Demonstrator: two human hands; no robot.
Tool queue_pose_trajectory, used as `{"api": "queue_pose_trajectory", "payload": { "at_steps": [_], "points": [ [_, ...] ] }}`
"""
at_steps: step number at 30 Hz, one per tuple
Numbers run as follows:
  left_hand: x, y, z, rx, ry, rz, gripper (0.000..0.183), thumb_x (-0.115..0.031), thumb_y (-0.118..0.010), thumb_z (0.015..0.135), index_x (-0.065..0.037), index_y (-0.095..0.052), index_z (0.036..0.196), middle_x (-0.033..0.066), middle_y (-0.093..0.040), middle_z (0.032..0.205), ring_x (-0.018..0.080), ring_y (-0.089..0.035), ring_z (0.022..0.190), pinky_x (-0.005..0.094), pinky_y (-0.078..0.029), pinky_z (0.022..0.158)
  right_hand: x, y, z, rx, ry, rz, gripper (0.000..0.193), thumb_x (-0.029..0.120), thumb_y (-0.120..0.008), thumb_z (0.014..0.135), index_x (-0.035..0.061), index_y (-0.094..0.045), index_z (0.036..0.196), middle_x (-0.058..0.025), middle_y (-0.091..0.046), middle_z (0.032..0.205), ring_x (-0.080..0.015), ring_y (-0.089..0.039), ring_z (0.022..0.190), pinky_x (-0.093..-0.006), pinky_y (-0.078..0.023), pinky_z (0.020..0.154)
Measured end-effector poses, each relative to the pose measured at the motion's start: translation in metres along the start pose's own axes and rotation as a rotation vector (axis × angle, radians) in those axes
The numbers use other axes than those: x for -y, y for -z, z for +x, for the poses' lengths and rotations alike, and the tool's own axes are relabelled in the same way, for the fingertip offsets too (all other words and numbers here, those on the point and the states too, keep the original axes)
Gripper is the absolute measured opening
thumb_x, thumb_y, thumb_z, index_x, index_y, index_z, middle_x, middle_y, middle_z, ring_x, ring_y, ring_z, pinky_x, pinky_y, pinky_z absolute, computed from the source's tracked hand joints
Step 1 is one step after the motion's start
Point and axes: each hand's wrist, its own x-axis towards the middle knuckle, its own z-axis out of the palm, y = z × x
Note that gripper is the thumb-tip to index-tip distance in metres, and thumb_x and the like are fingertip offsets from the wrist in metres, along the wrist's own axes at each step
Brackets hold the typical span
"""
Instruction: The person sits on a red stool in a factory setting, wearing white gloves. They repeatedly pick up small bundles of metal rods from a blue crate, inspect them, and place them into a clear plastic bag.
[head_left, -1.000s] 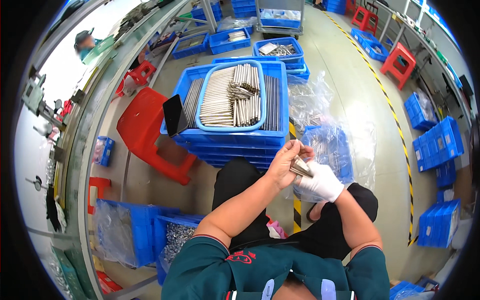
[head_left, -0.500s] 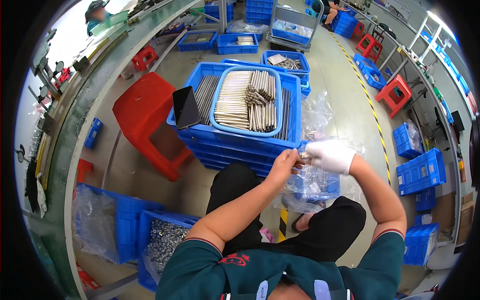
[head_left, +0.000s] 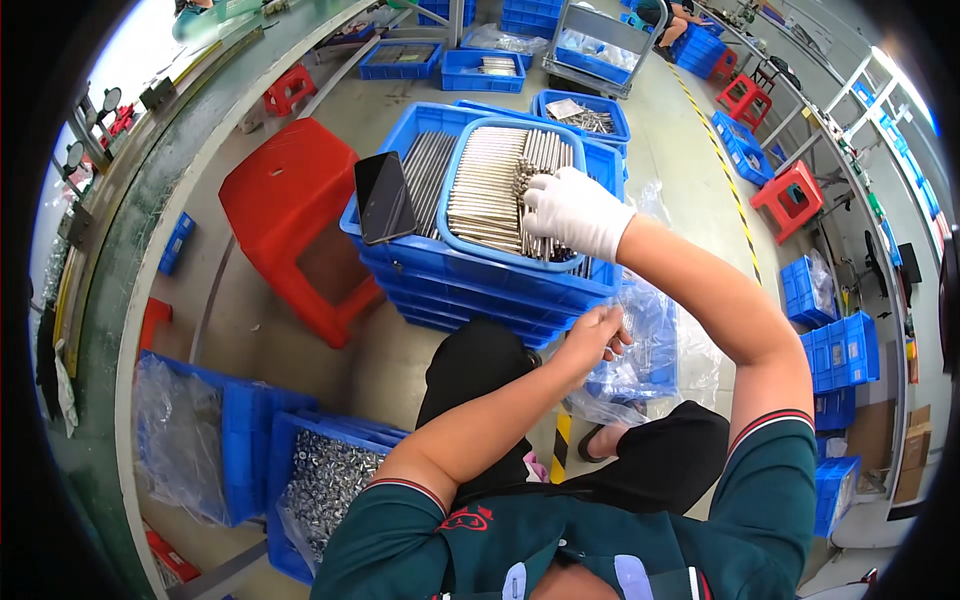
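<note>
My right hand (head_left: 578,212), in a white glove, reaches over a light blue tray (head_left: 505,257) of slim metal rods. Its fingers are bent down at the shorter, silvery rods (head_left: 548,150) on the tray's right side; whether a rod is between them is hidden. Pale, longer-looking rods (head_left: 484,190) lie in rows on the left. My bare left hand (head_left: 597,337) hovers in front of the crate with its fingers curled in, and what they hold, if anything, cannot be made out. The tray rests on a blue crate (head_left: 480,283) holding darker rods (head_left: 428,172).
A black phone (head_left: 384,198) leans on the crate's left corner. Left of it stands a red stool (head_left: 285,200). A bin of small metal fittings (head_left: 330,480) is at lower left. A plastic-lined blue bin (head_left: 640,350) sits beyond my left hand. A green-topped bench (head_left: 110,330) runs along the left.
My right hand has moved from beside my left hand up and leftward onto the rods in the tray. The left hand has come slightly lower, its fingers curled.
</note>
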Motion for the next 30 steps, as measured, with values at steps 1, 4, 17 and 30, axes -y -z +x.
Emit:
{"api": "queue_pose_trajectory", "payload": {
  "at_steps": [1,4,17,30],
  "points": [
    [0.001,0.001,0.001,0.008,-0.004,-0.007,0.034,-0.037,-0.042,0.097,-0.006,-0.051,0.088,0.0042,-0.06,0.079,0.01,-0.051,0.067,0.0248,-0.043,0.059,-0.001,-0.007,0.002,-0.046,0.018,0.017,0.005,0.014,-0.058,0.073,0.0132,-0.063,0.075,-0.0035,-0.059,0.082,-0.0214,-0.058,0.089,-0.0348,-0.049,0.07],
    [0.002,0.004,0.003,0.07,-0.026,-0.037,0.035,-0.039,-0.042,0.098,-0.007,-0.051,0.088,0.005,-0.059,0.08,0.0096,-0.052,0.069,0.0236,-0.043,0.06,-0.002,-0.027,0.002,-0.181,0.022,0.095,0.006,0.013,-0.057,0.072,0.0103,-0.06,0.076,-0.0065,-0.056,0.085,-0.0226,-0.057,0.09,-0.0348,-0.05,0.071],
    [-0.009,0.012,0.001,0.012,-0.093,0.006,0.034,-0.037,-0.043,0.098,-0.007,-0.052,0.085,0.0042,-0.06,0.078,0.009,-0.052,0.066,0.0237,-0.043,0.059,0.006,-0.028,-0.011,-0.134,-0.105,0.129,0.018,0.011,-0.055,0.076,0.0082,-0.059,0.094,-0.0083,-0.054,0.093,-0.0252,-0.059,0.085,-0.0355,-0.051,0.069],
    [-0.035,0.017,-0.023,-0.476,-0.868,0.522,0.018,-0.017,-0.055,0.093,0.0,-0.055,0.088,0.0078,-0.057,0.078,0.0176,-0.052,0.069,0.0294,-0.043,0.064,0.008,-0.041,-0.022,-0.261,-0.158,0.368,0.029,-0.001,-0.054,0.072,0.0043,-0.056,0.1,-0.0139,-0.057,0.111,-0.0325,-0.057,0.101,-0.0368,-0.049,0.083]
  ]
}}
